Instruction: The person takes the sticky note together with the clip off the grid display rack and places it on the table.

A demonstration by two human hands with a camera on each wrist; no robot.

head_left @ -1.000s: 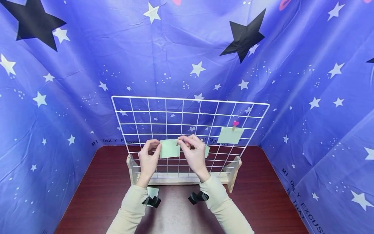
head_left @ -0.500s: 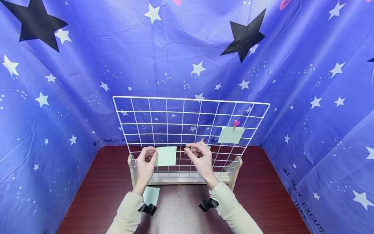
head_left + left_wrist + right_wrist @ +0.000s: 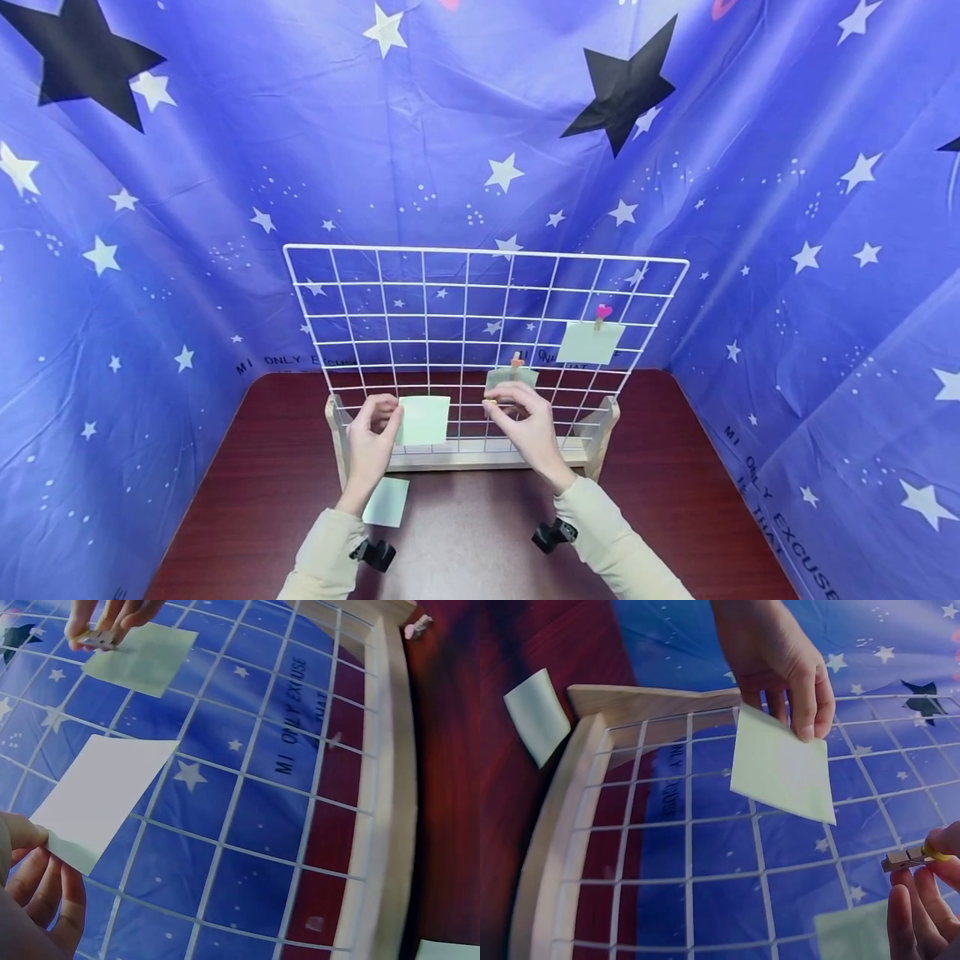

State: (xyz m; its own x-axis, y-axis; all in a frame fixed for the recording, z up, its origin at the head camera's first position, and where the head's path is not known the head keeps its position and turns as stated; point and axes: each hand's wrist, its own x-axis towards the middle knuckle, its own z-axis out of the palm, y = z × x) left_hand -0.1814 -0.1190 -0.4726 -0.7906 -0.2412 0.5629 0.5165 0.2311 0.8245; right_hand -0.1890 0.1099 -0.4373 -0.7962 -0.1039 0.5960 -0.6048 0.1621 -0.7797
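Observation:
My left hand (image 3: 372,437) pinches a pale green paper note (image 3: 425,421) by its left edge, in front of the lower part of a white wire grid panel (image 3: 447,317). To the right of that note, my right hand (image 3: 531,421) holds a small wooden clothespin (image 3: 907,859) with a yellow end between thumb and fingers. Behind the right hand, a second green note (image 3: 512,377) hangs on the grid under a clothespin with an orange heart (image 3: 517,362). Higher at the right, another note (image 3: 591,343) hangs from a pink-heart clothespin (image 3: 603,312).
One more green note (image 3: 387,502) lies on the dark red table (image 3: 675,500), by the left forearm. A wooden stand (image 3: 609,437) holds the grid at its base. Near it on the table is a small pink item (image 3: 418,627). Blue star-printed cloth (image 3: 450,125) surrounds the table.
Both hands have drawn apart and come lower. The clothespin left the held note's upper right corner with the right hand, uncovering the orange-heart clothespin behind. The note has moved down with the left hand.

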